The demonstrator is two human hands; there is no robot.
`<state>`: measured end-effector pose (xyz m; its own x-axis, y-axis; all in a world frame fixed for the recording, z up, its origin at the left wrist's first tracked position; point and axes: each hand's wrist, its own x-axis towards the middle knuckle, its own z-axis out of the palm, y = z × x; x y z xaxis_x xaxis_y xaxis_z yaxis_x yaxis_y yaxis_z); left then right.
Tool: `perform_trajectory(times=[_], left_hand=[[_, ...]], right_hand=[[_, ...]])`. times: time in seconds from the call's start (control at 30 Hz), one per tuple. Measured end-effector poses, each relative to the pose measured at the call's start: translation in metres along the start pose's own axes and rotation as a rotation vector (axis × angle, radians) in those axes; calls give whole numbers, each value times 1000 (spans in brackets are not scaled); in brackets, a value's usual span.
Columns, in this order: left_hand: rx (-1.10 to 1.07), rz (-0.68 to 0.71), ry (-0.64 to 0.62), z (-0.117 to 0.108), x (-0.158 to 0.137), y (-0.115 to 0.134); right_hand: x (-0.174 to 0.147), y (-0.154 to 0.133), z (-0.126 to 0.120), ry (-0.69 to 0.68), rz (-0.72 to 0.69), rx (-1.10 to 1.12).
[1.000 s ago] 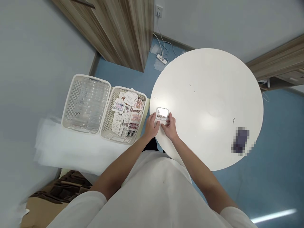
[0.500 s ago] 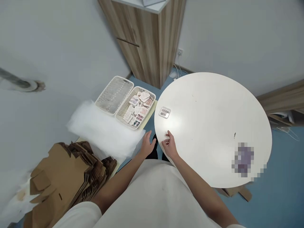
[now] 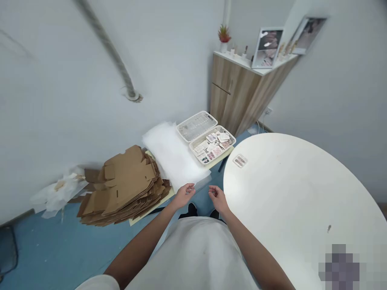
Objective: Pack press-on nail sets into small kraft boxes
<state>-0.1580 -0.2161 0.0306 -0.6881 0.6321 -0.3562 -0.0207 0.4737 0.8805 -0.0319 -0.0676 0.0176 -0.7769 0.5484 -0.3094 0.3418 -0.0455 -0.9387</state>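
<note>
My left hand [image 3: 184, 196] hovers by the near edge of a stack of white translucent packing sheets [image 3: 178, 155]. Its fingers are stretched forward and hold nothing. Close to the left rim of the round white table [image 3: 290, 181], my right hand [image 3: 219, 200] is loosely curled, with nothing visible in it. A small clear case [image 3: 240, 160] with rows of small pinkish-brown pieces, perhaps false nails, lies on that table, beyond my right hand. Beyond the sheets, a white perforated basket [image 3: 198, 159] holds several small cards and packs; a second basket-like half [image 3: 197, 125] lies beside it.
Flattened brown cardboard boxes [image 3: 123, 181] are piled on the low pale-yellow surface [image 3: 167, 197] at left. A wooden cabinet [image 3: 236, 94] with framed pictures stands in the corner. Crumpled white wrapping [image 3: 60, 191] lies by the wall. A blurred-out patch covers the table's lower right.
The view has swung left and up, so the cabinet top and more floor show. Both hands remain apart in front of my body; the case still lies on the table.
</note>
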Motion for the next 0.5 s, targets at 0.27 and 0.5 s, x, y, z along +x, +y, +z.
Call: perform_trajectory(times=[0.27, 0.5], left_hand=[[-184, -42, 191, -53, -4, -18], [-134, -89, 187, -50, 21, -17]], right_hand=[[29, -29, 80, -307, -37, -92], [52, -21, 87, -296, 18, -301]])
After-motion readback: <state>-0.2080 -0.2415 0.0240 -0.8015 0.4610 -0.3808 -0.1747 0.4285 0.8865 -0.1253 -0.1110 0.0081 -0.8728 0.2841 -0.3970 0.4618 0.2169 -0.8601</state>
